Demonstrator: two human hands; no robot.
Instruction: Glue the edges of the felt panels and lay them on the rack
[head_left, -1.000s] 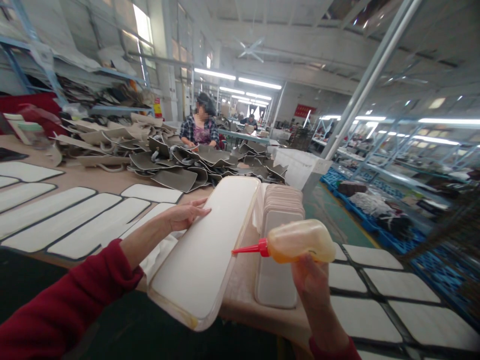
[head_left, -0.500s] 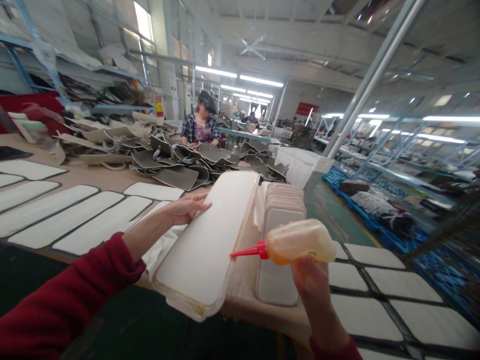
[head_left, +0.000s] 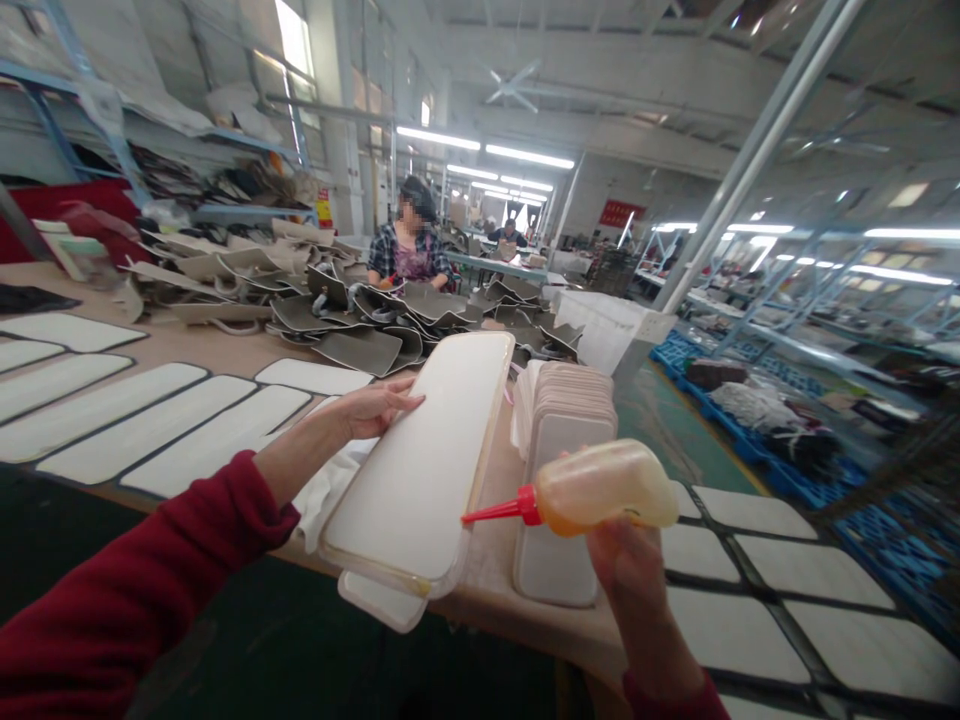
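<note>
My left hand (head_left: pixel 375 408) grips the left edge of a long white panel (head_left: pixel 427 460) with rounded corners, thumb and fingers closed on it. The panel is tilted over the table's front edge, and a yellowish line runs along its rim. My right hand (head_left: pixel 628 560) is wrapped round a clear squeeze bottle (head_left: pixel 604 487) holding amber liquid. The bottle lies nearly level, and its red nozzle (head_left: pixel 495 511) touches the panel's right edge. Part of another white piece (head_left: pixel 384 602) shows under the panel's lower end.
Behind the bottle stands a stack of pale panels (head_left: pixel 574 400). White panels with dark edges (head_left: pixel 214 435) lie in rows at left, and more panels (head_left: pixel 757 630) lie at right. Grey-brown pieces (head_left: pixel 360 345) are heaped at the back, where a co-worker (head_left: pixel 409 245) sits.
The nozzle remains at the panel's right edge, slightly lower along it. The panel has tilted a little, showing more of the white piece underneath. The view has shifted slightly.
</note>
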